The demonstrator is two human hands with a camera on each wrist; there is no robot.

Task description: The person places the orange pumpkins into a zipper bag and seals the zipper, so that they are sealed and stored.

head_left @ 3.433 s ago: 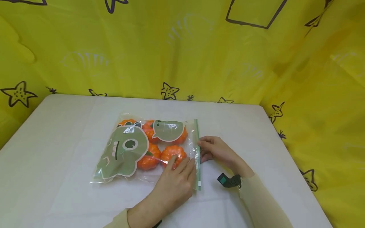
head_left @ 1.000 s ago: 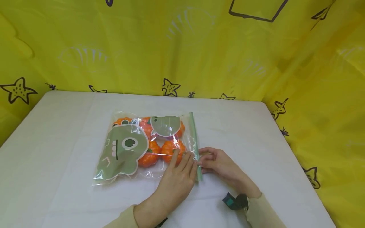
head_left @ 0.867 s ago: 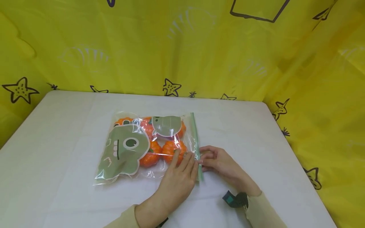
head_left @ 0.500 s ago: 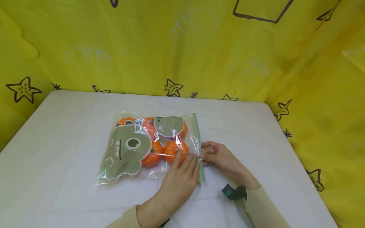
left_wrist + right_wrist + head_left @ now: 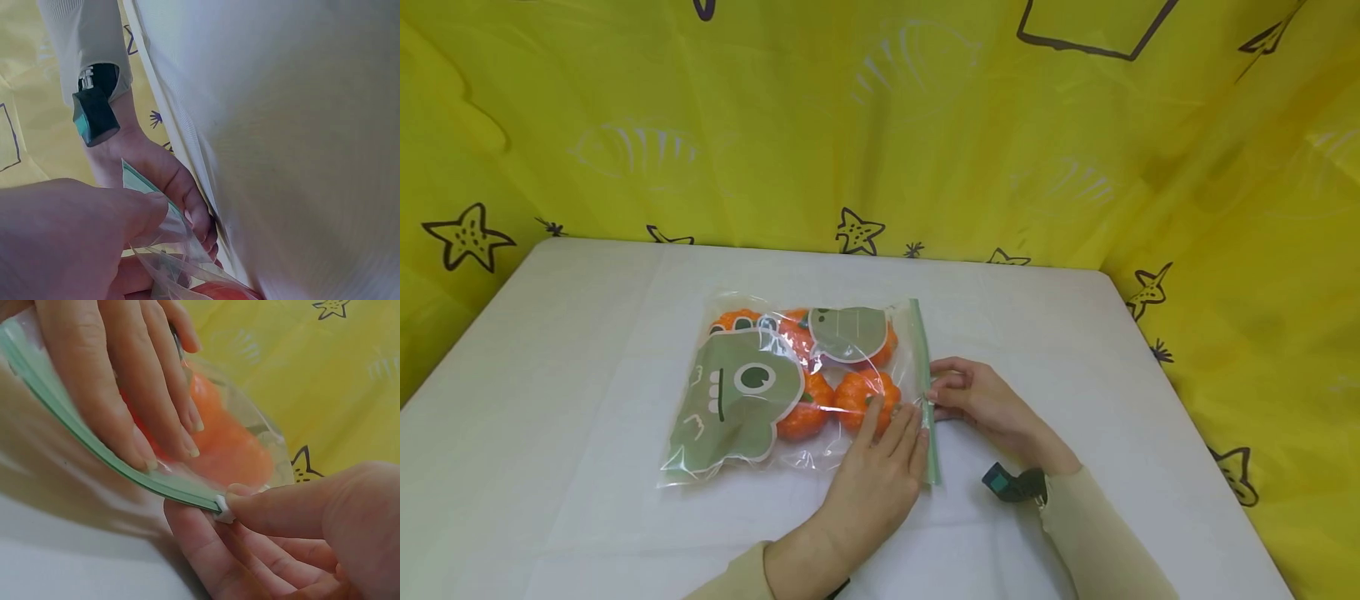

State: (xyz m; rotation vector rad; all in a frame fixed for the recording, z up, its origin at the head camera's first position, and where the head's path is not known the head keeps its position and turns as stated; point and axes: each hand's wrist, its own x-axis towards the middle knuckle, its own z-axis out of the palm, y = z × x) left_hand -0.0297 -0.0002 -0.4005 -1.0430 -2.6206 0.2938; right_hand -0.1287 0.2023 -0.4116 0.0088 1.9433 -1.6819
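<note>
A clear zip bag with green monster prints lies flat on the table. Inside are several orange toy pumpkins. Its green zip strip runs along the right side. My left hand has its fingers laid over the bag beside the strip. The left wrist view shows that hand's thumb on the strip's near end, gripping the bag. My right hand pinches the white slider between thumb and fingers, partway along the strip. Left fingers hide part of one pumpkin.
A white cloth covers the table. Yellow curtain with starfish drawings hangs behind and at both sides. A dark wrist camera sits on the right wrist, close over the table.
The right hand has gone from the strip's middle to the slider and draws it away from me along the strip. The left hand keeps its place on the bag.
</note>
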